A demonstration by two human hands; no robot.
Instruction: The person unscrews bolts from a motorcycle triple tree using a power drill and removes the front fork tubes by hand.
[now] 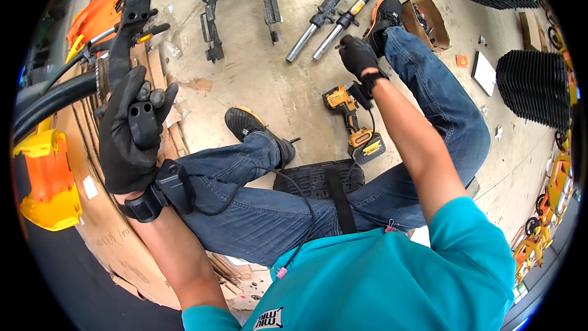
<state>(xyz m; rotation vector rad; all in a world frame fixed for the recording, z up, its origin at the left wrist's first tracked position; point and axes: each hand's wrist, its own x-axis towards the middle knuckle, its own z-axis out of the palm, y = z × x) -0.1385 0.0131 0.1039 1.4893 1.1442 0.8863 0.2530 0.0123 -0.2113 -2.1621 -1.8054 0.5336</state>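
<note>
My left hand [125,141], in a black glove, is raised palm up beside a black frame part. It holds a small black clamp block [144,125] with two round holes, the fingers curled around it. A black triple clamp [130,18] stands just beyond, joined to a thick black tube [58,107]. My right hand [359,57], also gloved, reaches forward near my shoe with its fingers curled closed; what is in them, if anything, is hidden. Close by on the floor lie two fork tubes [346,21], and an open cardboard box [436,21] of small hardware.
A yellow cordless impact driver [352,119] lies on the floor between my legs. Ahead is a black metal subframe [236,3]. Orange and yellow plastic panels [52,178] and flattened cardboard [101,227] lie at left. Stacked black ribbed parts [531,89] stand at right.
</note>
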